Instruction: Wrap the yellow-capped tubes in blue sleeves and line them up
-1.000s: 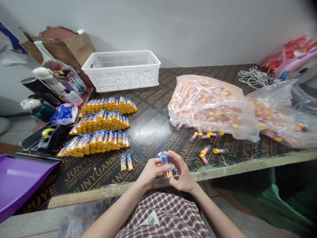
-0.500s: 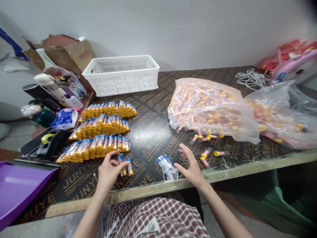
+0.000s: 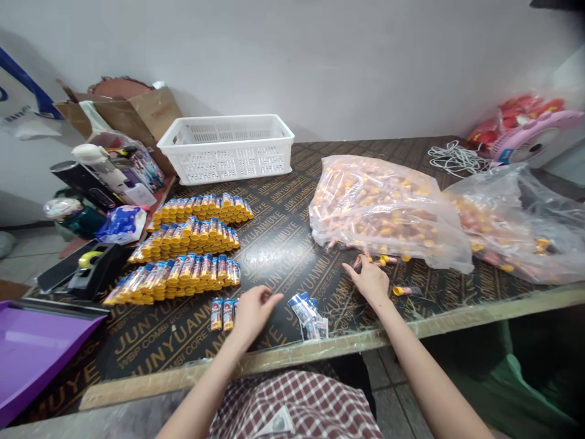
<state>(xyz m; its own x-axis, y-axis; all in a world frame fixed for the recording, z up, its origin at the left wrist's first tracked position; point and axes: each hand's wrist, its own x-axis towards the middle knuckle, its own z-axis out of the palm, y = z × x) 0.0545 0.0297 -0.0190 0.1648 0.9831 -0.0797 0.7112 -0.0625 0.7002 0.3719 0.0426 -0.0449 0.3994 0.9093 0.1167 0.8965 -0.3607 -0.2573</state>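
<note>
My right hand [image 3: 371, 283] is at the loose yellow-capped small tubes in front of a plastic bag; its thumb and fingers close around one small tube [image 3: 357, 263], partly hidden. Another loose tube [image 3: 406, 291] lies to its right. My left hand [image 3: 253, 314] hovers low over the table, thumb stretched out and fingers loosely bent, holding nothing visible. It partly covers a short row of blue-and-yellow wrapped tubes [image 3: 216, 314] standing just left of it. Between both hands lies a small pile of blue-and-clear printed sleeves [image 3: 311, 314].
Three stacked rows of wrapped tubes [image 3: 192, 274] sit at left. Behind them stands a white plastic basket [image 3: 233, 161]. Filled translucent bags [image 3: 388, 207] cover the right side. A tape dispenser [image 3: 94, 268], purple dustpan [image 3: 41, 360] and pink fan [image 3: 532, 143] are around the edges.
My left hand has moved right, off the short row of wrapped tubes. My right hand has gone from beside the sleeves, right and away from me, to the loose tubes.
</note>
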